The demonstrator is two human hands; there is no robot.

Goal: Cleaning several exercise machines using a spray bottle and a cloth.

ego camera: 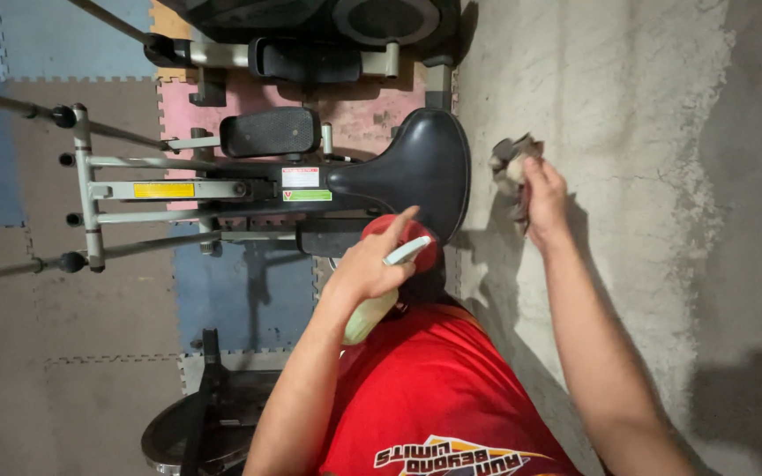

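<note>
My left hand (372, 262) grips a pale green spray bottle with a red nozzle head (403, 238), the index finger stretched over the top and the nozzle close to the black bike saddle (416, 167). My right hand (544, 198) is closed on a crumpled grey cloth (511, 163), held up in front of the rough concrete wall, to the right of the saddle and apart from it. The saddle belongs to a grey and black exercise machine (178, 189) with black pedals (271, 132).
Coloured foam floor tiles (222, 300) lie under the machine. A concrete wall (663, 132) fills the right side. A round black and metal base (196, 432) sits at the lower left. Thin metal bars (11, 101) stick out at the left.
</note>
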